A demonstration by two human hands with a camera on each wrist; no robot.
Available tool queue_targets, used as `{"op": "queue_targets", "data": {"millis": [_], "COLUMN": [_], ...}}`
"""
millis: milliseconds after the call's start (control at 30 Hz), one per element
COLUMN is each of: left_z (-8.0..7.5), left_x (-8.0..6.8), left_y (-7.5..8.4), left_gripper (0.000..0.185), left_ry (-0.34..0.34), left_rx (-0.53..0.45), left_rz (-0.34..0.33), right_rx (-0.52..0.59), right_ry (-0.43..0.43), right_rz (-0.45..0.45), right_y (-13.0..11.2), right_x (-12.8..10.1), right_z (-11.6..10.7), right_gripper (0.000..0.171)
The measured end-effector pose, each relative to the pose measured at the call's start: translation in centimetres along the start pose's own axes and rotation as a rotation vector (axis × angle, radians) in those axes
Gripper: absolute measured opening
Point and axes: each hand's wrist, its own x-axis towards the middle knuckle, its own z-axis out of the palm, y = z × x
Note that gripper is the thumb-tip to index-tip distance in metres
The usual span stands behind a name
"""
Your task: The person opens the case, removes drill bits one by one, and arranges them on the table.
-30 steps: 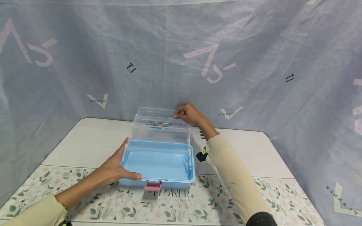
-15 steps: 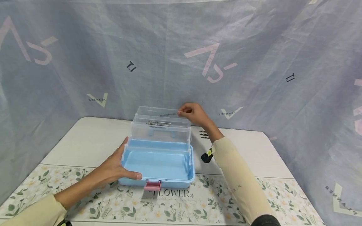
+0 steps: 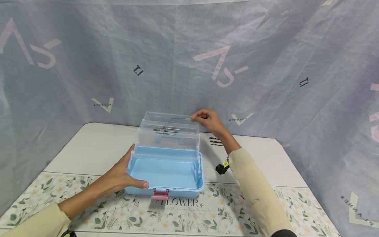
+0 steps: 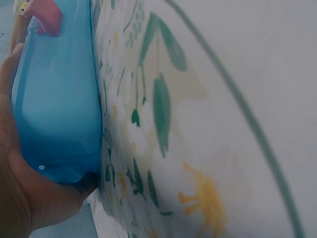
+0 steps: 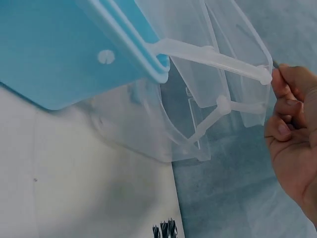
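A blue plastic toolbox (image 3: pixel 165 172) stands open on the table, its clear tiered trays (image 3: pixel 167 131) fanned up and back. My left hand (image 3: pixel 119 176) grips the box's front left corner (image 4: pixel 54 114), thumb on the rim. My right hand (image 3: pixel 207 119) is raised at the top tray's right end and pinches a thin metal drill bit (image 3: pixel 181 118) that lies level over that tray. The right wrist view shows those fingers (image 5: pixel 290 106) beside the tray's corner (image 5: pixel 257 74). Two or three more bits (image 3: pixel 165 130) lie in a lower clear tray.
A few dark drill bits (image 3: pixel 216 141) lie on the white table just right of the box, also in the right wrist view (image 5: pixel 165 229). A pink latch (image 3: pixel 160 195) hangs at the box front. A floral cloth (image 3: pixel 207 210) covers the near table; grey fabric walls close in behind.
My right hand has drawn slightly right and up along the top tray with the drill bit still pinched. The left hand and the box have stayed put.
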Motion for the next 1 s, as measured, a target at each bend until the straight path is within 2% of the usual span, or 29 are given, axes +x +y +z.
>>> {"op": "queue_targets", "data": {"millis": [167, 467, 567, 833, 1000], "left_z": [0.0, 0.0, -0.1, -0.2, -0.1], "left_x": [0.0, -0.2, -0.2, -0.1, 0.0], "left_y": [0.0, 0.1, 0.2, 0.0, 0.0], "left_gripper": [0.168, 0.170, 0.170, 0.171, 0.171], "left_ry": [0.001, 0.000, -0.005, -0.006, -0.009], "left_rx": [0.008, 0.004, 0.007, 0.009, 0.003], "left_rz": [0.002, -0.002, -0.007, -0.009, -0.007], "right_rx": [0.048, 0.067, 0.062, 0.025, 0.072], "right_ry": [0.015, 0.053, 0.051, 0.075, 0.087], "right_rz": [0.012, 0.110, 0.116, 0.113, 0.126], "right_y": [0.3, 0.9, 1.0, 1.6, 2.5], "right_x": [-0.8, -2.8, -3.4, -4.8, -5.7], "right_z": [-0.6, -2.2, -2.9, -5.0, -5.9], "right_gripper": [0.014, 0.012, 0.017, 0.017, 0.012]}}
